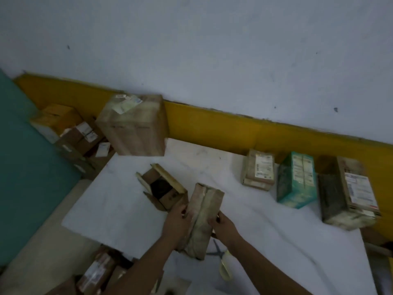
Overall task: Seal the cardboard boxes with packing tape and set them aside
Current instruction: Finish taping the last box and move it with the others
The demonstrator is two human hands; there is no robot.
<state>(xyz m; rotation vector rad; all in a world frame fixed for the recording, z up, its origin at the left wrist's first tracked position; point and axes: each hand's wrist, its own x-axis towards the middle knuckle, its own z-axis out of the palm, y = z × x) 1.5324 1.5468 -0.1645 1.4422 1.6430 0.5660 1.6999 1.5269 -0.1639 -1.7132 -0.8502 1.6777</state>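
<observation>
A long, narrow cardboard box (203, 218) with tape along its top seam lies on the white cloth (119, 201) in front of me. My left hand (177, 222) grips its left side. My right hand (224, 225) holds its right side, fingers curled on the edge. Just behind it to the left stands a small brown box (163, 189) with its flaps open. Scissors (222, 260) with pale yellow handles lie on the cloth under my right forearm. No tape roll is in sight.
A big taped box (134, 126) sits at the back by the yellow wall strip. Three more boxes line the right: a labelled brown one (258, 170), a teal one (296, 180) and a dark one (348, 192). More boxes crowd the floor at left (78, 137) and bottom left (97, 271).
</observation>
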